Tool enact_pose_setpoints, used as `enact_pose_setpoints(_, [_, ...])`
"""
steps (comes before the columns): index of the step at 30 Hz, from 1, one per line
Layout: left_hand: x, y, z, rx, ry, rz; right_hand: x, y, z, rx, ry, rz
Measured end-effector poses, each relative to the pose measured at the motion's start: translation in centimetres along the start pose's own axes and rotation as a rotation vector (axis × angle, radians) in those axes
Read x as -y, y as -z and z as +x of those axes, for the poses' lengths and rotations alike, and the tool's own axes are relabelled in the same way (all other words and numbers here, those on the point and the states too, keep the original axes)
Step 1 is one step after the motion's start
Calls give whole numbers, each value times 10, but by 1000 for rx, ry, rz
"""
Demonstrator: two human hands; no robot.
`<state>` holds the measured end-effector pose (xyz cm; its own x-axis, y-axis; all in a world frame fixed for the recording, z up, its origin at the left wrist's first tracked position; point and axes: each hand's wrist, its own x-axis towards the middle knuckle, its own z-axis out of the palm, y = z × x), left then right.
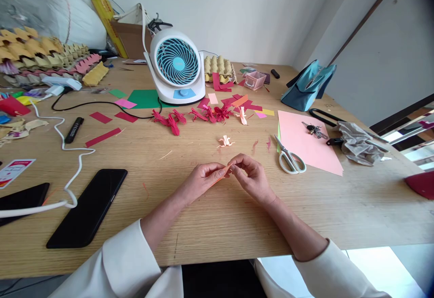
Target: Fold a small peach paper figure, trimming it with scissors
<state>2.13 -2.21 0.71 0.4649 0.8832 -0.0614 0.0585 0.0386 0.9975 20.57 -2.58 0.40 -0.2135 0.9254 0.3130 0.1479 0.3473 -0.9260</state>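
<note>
Between both hands is a small folded strip of orange paper, held low over the table. My left hand pinches it between thumb and fingers. My right hand grips its upper right end with the fingertips, which partly hide it. Just beyond the hands sits a pale peach folded paper figure, and a second pale figure stands farther back. A row of crimson folded paper figures lies in front of the fan. To the right, white-handled scissors rest partly on pink paper sheets.
A white fan stands at the back. Loose red strips and a black marker lie to the left, near a black phone and a white cable. Keys and a teal bag are at right.
</note>
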Motion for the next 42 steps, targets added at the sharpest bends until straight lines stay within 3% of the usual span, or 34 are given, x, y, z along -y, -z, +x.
enact_pose_setpoints(21, [3, 1, 0, 27, 15, 74, -1, 2, 0, -31, 98, -64])
enact_pose_setpoints(42, [5, -7, -4, -151, -99, 234, -4, -4, 2, -4, 80, -73])
